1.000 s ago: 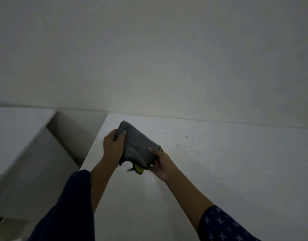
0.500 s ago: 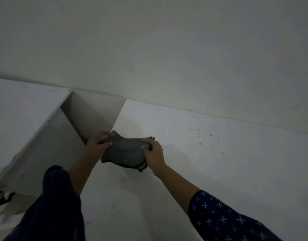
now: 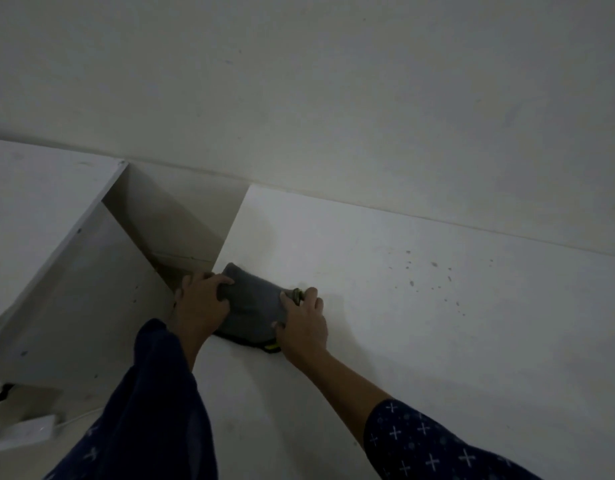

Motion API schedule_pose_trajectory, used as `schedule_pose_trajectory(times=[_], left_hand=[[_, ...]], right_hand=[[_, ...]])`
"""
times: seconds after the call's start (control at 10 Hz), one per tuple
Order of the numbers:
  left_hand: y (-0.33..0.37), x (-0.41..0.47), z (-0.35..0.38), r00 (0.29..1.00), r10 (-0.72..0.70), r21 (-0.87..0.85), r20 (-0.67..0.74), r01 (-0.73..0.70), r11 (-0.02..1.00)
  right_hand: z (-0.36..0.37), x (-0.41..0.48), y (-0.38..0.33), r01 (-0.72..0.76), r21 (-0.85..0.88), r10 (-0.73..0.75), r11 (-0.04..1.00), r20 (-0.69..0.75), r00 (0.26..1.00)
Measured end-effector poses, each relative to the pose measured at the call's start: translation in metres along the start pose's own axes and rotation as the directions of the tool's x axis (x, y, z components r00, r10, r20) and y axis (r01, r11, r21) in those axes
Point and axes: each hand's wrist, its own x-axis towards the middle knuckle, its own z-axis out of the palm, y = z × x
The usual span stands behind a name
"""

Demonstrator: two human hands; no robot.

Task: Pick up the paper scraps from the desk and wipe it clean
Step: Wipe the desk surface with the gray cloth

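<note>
- Reaching forward in dark patterned sleeves (image 3: 437,445), with both forearms stretching out over the white tabletop (image 3: 455,358).
- Passing, low on the left, a white adapter (image 3: 25,433) with its cable, lying below tabletop level and playing no part in the job.
- Gripping the left end of the grey cloth (image 3: 254,303) with the left hand (image 3: 200,304), fingers (image 3: 224,281) curling over the fabric.
- Pinching the cloth's right end with the right hand (image 3: 304,323), thumb lying on top and fingers (image 3: 311,292) wrapping round the bunched corner with yellow-green trim.
- Pressing the folded cloth flat onto the tabletop at its left edge, just beside the gap to the white cabinet (image 3: 39,202).
- Judging from that placement: only just starting the wipe at the left edge, not finishing it.
- Finding no paper scraps anywhere in view, so probably treating the pick-up as done, though not confirming it for the parts of the tabletop out of frame.
- Leaving a scatter of small dark specks (image 3: 434,265) farther right, well apart from the cloth and not yet wiped.
- Facing most of the surface to cover, likely by working rightward toward those specks.
- Ending at the plain wall (image 3: 334,98) behind the tabletop.
</note>
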Motion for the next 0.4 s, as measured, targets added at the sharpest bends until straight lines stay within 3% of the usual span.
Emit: schedule_pose_trajectory(times=[0.2,0.4], left_hand=[[0.018,-0.014,0.008,0.995,-0.025,0.158,-0.093,0.04,0.987],[0.063,-0.023,0.001,0.973,0.102,0.176,-0.207,-0.066,0.982]], right_hand=[[-0.007,-0.001,0.006,0.021,-0.046,-0.015,0.999,0.134,0.991],[-0.046,-0.005,0.027,0.048,0.104,-0.036,0.993,-0.112,0.993]])
